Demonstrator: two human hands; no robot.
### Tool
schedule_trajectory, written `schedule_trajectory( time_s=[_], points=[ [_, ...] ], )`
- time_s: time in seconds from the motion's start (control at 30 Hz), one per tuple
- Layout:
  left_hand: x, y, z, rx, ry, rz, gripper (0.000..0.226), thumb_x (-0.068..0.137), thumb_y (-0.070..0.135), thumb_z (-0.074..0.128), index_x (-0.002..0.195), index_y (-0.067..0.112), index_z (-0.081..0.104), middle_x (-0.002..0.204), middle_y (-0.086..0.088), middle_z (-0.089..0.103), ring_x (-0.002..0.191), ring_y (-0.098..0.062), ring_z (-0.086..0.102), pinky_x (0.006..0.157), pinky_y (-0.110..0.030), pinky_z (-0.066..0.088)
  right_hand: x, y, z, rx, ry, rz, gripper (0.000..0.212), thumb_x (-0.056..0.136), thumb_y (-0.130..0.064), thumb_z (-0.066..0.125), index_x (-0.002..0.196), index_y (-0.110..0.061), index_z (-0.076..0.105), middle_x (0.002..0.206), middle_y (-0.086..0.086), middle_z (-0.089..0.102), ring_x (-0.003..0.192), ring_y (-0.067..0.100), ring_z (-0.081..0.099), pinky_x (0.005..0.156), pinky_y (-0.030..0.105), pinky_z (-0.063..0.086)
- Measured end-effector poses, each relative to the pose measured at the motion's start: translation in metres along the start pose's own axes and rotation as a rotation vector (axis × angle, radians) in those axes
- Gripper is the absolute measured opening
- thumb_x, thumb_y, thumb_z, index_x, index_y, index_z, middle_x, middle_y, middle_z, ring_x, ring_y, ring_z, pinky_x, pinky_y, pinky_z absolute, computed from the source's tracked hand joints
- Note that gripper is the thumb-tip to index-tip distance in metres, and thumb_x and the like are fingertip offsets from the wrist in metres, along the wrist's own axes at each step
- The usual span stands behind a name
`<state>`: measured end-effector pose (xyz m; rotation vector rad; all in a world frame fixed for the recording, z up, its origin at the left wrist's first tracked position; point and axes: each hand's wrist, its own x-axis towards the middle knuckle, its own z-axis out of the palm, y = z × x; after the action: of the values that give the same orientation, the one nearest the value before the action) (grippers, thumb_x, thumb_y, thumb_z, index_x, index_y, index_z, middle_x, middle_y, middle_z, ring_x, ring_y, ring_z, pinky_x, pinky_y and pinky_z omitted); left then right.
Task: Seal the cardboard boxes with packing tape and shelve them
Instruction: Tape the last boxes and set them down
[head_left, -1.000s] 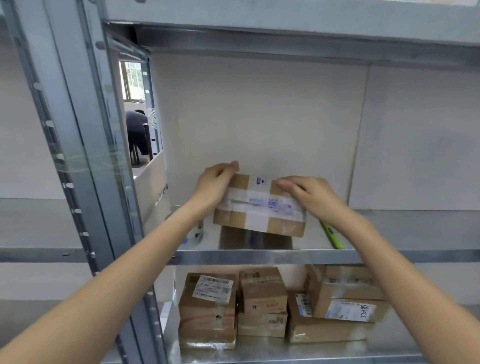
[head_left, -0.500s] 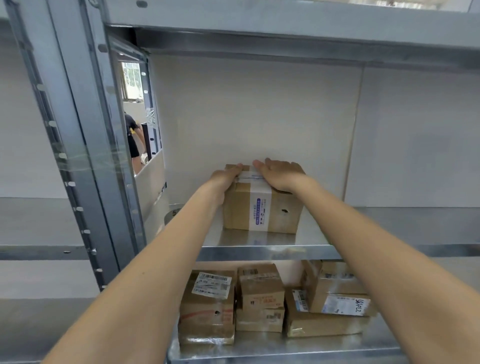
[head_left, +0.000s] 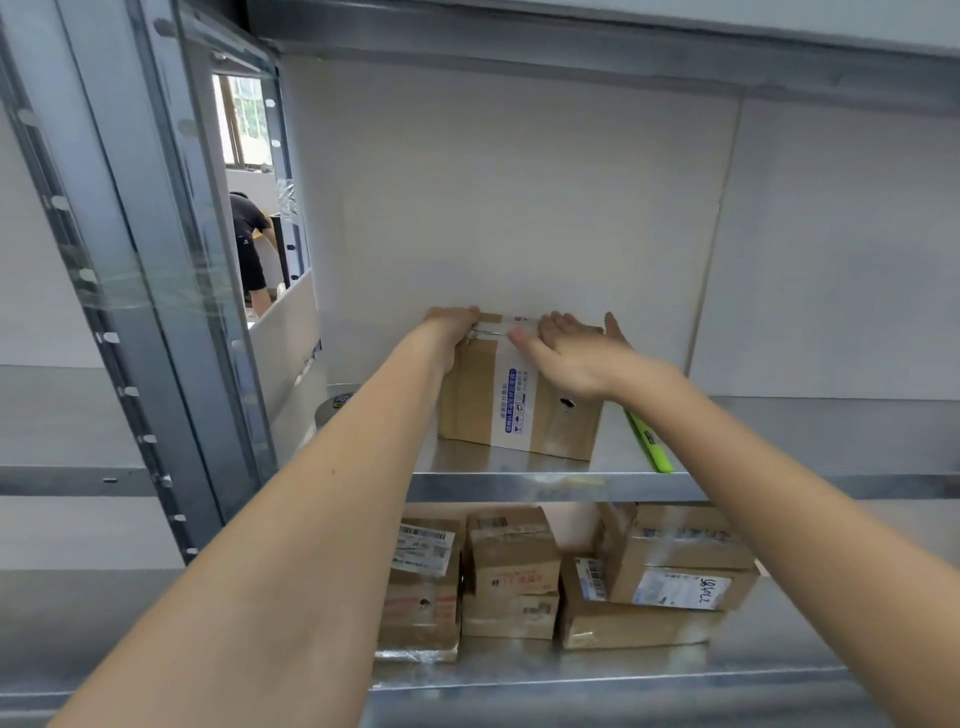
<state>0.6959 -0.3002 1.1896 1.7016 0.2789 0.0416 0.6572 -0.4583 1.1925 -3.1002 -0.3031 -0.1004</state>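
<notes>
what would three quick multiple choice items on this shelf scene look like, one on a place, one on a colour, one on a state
1. Where does the cardboard box stand?
A. on the upper shelf
B. on the lower shelf
C. on the floor

2. What colour is the utility knife right of the box?
A. red
B. bright green
C. black

3. How is the right hand?
A. curled in a fist
B. pinching the knife
C. flat, fingers straight on the box top

Answers:
1 A, the box sits above the stacked parcels.
2 B, its body is lime green.
3 C, while the left hand curls over the box's top left edge.
</notes>
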Motion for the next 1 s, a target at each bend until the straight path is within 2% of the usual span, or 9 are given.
schedule_trajectory(
  time_s=[0.2, 0.33, 0.47, 0.57, 0.67, 0.73, 0.8, 0.9, 1.0],
  points=[
    [0.002, -0.001, 0.0, -0.016, 0.002, 0.011, 0.052, 0.096, 0.029, 0.06, 0.136, 0.001, 0.044, 0.131, -0.016, 0.057, 0.117, -0.031, 0.057, 0.095, -0.035, 0.048, -0.023, -0.001, 0.005, -0.043, 0.048, -0.055, 0.089, 0.09, -0.073, 0.004, 0.156, -0.014, 0.015, 0.163, 0.004, 0.017, 0.15, 0.02, 0.013, 0.119, 0.052, -0.002],
    [-0.001, -0.003, 0.0, 0.028, 0.06, 0.027, 0.066, 0.096, 0.034, 0.059, 0.146, 0.002, 0.031, 0.141, -0.016, 0.048, 0.122, -0.031, 0.05, 0.092, -0.031, 0.043, -0.025, -0.001, 0.009, -0.006, 0.132, -0.068, 0.083, 0.093, -0.069, 0.01, 0.148, -0.012, 0.033, 0.154, 0.007, 0.037, 0.143, 0.023, 0.03, 0.117, 0.046, 0.016],
    [-0.009, -0.007, -0.005, 0.093, 0.101, 0.032, 0.069, 0.092, 0.049, 0.059, 0.14, 0.002, 0.041, 0.136, -0.014, 0.053, 0.114, -0.028, 0.054, 0.085, -0.032, 0.043, -0.029, -0.003, 0.014, 0.084, 0.164, -0.054, 0.076, 0.098, -0.061, 0.011, 0.155, -0.01, 0.018, 0.163, 0.006, 0.015, 0.151, 0.02, 0.007, 0.12, 0.047, 0.001],
    [-0.018, -0.011, -0.008, 0.14, 0.143, 0.068, 0.067, 0.092, 0.056, 0.054, 0.132, 0.003, 0.049, 0.129, -0.014, 0.058, 0.108, -0.03, 0.058, 0.083, -0.031, 0.044, -0.024, -0.004, 0.023, 0.311, 0.316, 0.066, 0.073, 0.102, -0.054, 0.017, 0.155, -0.005, 0.013, 0.163, 0.013, 0.009, 0.151, 0.025, 0.002, 0.12, 0.047, 0.002],
    [-0.027, -0.017, -0.01, 0.161, 0.191, 0.131, 0.066, 0.094, 0.058, 0.048, 0.13, 0.003, 0.052, 0.127, -0.014, 0.059, 0.102, -0.03, 0.058, 0.077, -0.029, 0.04, -0.022, -0.006, 0.027, 0.832, 0.402, 0.318, 0.074, 0.103, -0.05, 0.024, 0.154, 0.001, 0.005, 0.161, 0.023, 0.005, 0.149, 0.035, 0.009, 0.117, 0.04, 0.015],
    [-0.032, -0.021, -0.011, 0.157, 0.198, 0.162, 0.063, 0.095, 0.06, 0.044, 0.124, 0.005, 0.057, 0.122, -0.014, 0.061, 0.089, -0.028, 0.054, 0.074, -0.031, 0.038, -0.024, -0.007, 0.028, 1.058, 0.412, 0.46, 0.067, 0.104, -0.048, 0.026, 0.149, 0.002, 0.023, 0.152, 0.024, 0.03, 0.136, 0.035, 0.037, 0.096, 0.032, 0.033],
    [-0.038, -0.029, -0.011, 0.17, 0.206, 0.205, 0.059, 0.097, 0.061, 0.039, 0.111, 0.008, 0.06, 0.115, -0.013, 0.063, 0.089, -0.029, 0.055, 0.074, -0.031, 0.038, -0.028, -0.006, 0.031, 1.052, 0.439, 0.479, 0.058, 0.105, -0.045, 0.026, 0.131, 0.002, 0.049, 0.131, 0.021, 0.054, 0.116, 0.034, 0.052, 0.082, 0.028, 0.034],
    [-0.056, -0.039, -0.012, 0.188, 0.224, 0.277, 0.059, 0.099, 0.06, 0.032, 0.114, 0.01, 0.058, 0.117, -0.013, 0.062, 0.104, -0.032, 0.057, 0.089, -0.036, 0.044, -0.04, -0.005, 0.043, 0.986, 0.501, 0.414, 0.054, 0.105, -0.045, 0.025, 0.104, -0.002, 0.057, 0.106, 0.017, 0.06, 0.095, 0.031, 0.055, 0.076, 0.031, 0.036],
    [-0.078, -0.052, -0.014, 0.19, 0.246, 0.342, 0.062, 0.101, 0.058, 0.03, 0.121, 0.006, 0.058, 0.122, -0.017, 0.062, 0.115, -0.034, 0.055, 0.095, -0.038, 0.041, -0.059, -0.004, 0.053, 0.902, 0.513, 0.381, 0.06, 0.104, -0.049, 0.023, 0.106, -0.001, 0.059, 0.099, 0.013, 0.057, 0.091, 0.026, 0.049, 0.075, 0.032, 0.032]
  ],
)
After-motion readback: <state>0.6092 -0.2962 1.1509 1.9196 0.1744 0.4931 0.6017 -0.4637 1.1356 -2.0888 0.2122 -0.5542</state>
